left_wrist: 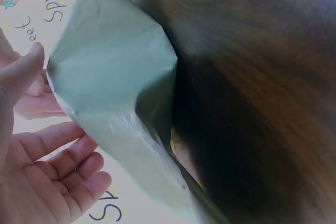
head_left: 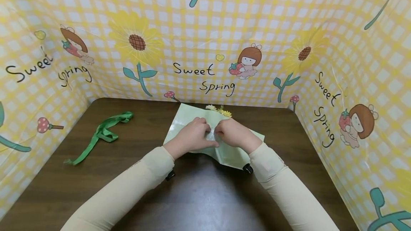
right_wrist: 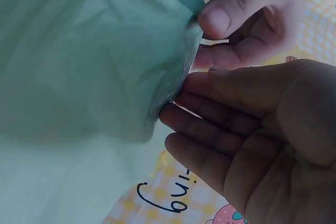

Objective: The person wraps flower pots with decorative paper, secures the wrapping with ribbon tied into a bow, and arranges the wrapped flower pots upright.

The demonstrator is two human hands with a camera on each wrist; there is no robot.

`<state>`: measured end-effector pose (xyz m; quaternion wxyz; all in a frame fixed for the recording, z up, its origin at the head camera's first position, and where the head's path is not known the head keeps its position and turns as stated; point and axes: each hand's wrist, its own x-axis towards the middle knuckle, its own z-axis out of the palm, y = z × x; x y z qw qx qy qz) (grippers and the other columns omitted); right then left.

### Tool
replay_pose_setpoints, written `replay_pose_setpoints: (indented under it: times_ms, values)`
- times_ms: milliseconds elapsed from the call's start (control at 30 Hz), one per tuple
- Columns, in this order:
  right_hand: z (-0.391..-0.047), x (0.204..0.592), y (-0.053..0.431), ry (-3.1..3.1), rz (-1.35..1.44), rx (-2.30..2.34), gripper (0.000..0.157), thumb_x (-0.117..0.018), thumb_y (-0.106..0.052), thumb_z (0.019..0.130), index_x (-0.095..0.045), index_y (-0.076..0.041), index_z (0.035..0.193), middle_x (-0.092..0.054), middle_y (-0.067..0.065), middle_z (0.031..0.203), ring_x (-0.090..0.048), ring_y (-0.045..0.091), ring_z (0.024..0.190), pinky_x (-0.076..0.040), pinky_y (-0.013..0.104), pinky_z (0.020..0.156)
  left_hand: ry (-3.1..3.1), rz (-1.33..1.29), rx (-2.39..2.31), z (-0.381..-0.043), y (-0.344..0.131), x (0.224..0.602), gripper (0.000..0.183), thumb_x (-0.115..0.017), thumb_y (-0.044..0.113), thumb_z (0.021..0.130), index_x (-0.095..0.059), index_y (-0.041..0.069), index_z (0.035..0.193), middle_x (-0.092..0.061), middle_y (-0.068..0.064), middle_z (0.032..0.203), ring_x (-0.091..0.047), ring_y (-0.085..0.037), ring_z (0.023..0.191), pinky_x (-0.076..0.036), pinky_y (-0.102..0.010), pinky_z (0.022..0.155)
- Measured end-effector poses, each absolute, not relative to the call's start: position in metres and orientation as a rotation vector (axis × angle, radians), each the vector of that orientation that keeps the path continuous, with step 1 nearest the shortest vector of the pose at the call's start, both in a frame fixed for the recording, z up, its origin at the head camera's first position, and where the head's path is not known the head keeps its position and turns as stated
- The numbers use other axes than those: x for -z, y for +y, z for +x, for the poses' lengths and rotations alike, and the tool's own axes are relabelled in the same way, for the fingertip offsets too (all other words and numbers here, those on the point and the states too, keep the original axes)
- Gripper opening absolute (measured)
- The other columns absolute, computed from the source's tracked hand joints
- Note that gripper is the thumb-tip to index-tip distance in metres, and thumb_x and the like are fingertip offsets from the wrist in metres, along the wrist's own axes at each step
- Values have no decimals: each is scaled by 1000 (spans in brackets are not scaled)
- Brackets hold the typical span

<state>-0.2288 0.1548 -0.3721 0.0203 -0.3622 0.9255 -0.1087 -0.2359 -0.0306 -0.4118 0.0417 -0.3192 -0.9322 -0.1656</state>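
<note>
Left hand: the left hand [head_left: 189,134] is loosely open, thumb well apart from its softly bent fingers, fingertips at the edge of the green paper [head_left: 181,120].
Right hand: the right hand [head_left: 236,133] stands narrow, fingertips together against the same edge; I cannot tell whether it pinches or only presses.
Sheet: thin, pale green, creased and bent up into a peak between the hands; a glossy strip [right_wrist: 181,80] runs along the edge at the right fingertips.
Flowers: white and yellow flowers [head_left: 226,113] show past the sheet's far edge, near the table's back; the rest is hidden.
Sleeves: cream sleeves [head_left: 135,184], smooth.
Ribbon: shiny green ribbon [head_left: 104,131], looped, well apart on the left.
Table: dark wood-grained table [head_left: 205,202].
Walls: yellow-and-white checked cloth [head_left: 196,35], printed with sunflowers.
</note>
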Motion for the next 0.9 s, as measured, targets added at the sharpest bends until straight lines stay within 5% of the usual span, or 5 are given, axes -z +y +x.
replay_pose_setpoints:
  times_ms: [200,500,667,900]
  values:
    - [-228,377,152,2880,-1132,374,20,-55,-4,94,-74,-9,90,-67,3,94,-64,17,91,-51,34,81,-2877,-974,525,-232,-37,415,47,-73,58,76,-72,14,91,-53,2,86,-43,-17,82,-39,-29,71]
    - [-223,391,145,3025,-1021,444,10,-66,-15,90,-72,-13,82,-60,-3,83,-57,10,74,-49,27,69,-2863,-907,712,-226,-54,419,40,-69,40,87,-70,10,114,-64,-2,108,-54,-21,102,-46,-34,89]
    - [-220,400,141,3103,-937,506,10,-67,-20,91,-73,-15,85,-57,-6,82,-55,7,76,-49,25,71,-2767,-539,922,-221,-99,418,34,-68,26,89,-65,4,116,-65,-11,109,-56,-26,101,-46,-42,89]
    - [-216,410,136,3233,-827,492,24,-62,-28,95,-64,-17,74,-51,-6,74,-49,7,64,-46,25,63,-2973,26,1418,-200,-151,436,52,-63,42,91,-54,1,121,-59,-17,116,-57,-27,102,-49,-38,80]
